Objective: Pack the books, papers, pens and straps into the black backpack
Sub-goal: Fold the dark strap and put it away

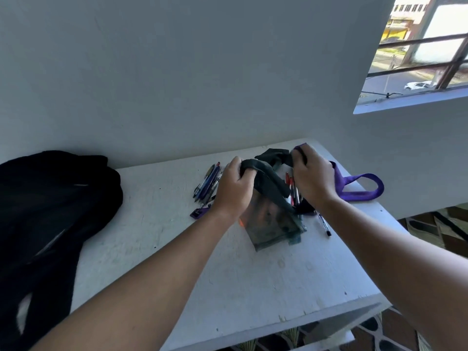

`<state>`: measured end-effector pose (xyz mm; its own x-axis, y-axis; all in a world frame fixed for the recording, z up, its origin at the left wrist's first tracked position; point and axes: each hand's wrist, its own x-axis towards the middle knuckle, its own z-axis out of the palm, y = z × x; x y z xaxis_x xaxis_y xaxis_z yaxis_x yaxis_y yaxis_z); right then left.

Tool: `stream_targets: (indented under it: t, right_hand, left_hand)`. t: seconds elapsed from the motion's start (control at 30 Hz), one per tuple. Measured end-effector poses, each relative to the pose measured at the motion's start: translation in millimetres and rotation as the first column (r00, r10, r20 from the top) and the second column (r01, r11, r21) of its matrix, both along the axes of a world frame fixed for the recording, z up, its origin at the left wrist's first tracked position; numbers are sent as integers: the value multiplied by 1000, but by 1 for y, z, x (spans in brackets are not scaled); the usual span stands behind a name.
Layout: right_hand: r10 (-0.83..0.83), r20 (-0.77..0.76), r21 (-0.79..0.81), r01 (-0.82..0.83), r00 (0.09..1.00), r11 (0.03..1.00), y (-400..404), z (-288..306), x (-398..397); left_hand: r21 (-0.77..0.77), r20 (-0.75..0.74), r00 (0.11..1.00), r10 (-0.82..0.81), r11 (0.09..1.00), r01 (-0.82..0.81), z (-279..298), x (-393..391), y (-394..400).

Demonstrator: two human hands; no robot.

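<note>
The black backpack (50, 211) lies slumped at the white table's (177, 262) left end, well left of the pens (207, 183). Just right of those pens, the left hand (234, 186) grips one end of a dark strap (271, 183) draped over a stack of books (273, 229). The right hand (314, 178) pinches the strap's other end together with a purple strap (359, 188), which trails rightward on the table.

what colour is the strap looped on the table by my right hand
Purple. The looped strap lies on the white table beside the right hand; head view shows it.

The black backpack (50, 211) runs off the left edge; hands perhaps hide more pens (206, 184).
</note>
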<state>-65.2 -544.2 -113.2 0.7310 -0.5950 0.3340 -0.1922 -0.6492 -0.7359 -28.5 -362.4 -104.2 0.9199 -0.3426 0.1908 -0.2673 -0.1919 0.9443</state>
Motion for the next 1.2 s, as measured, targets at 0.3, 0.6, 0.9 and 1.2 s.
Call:
stream_targets:
  t: [0.3, 0.6, 0.9, 1.2]
  right_hand:
    - [525, 190, 94, -548, 829, 831, 93, 47, 10]
    - [389, 297, 92, -431, 872, 898, 111, 21, -1]
    - [408, -293, 89, -400, 864, 912, 92, -11, 35]
    - [488, -280, 56, -494, 827, 868, 108, -5, 45]
  left_hand:
    - [-153, -69, 997, -38, 988, 27, 11, 14, 18]
    - [-170, -214, 977, 0, 985, -37, 35, 6, 38]
    - [-439, -486, 874, -3, 865, -241, 64, 9, 72]
    - [-666, -284, 952, -117, 738, -108, 91, 5, 122]
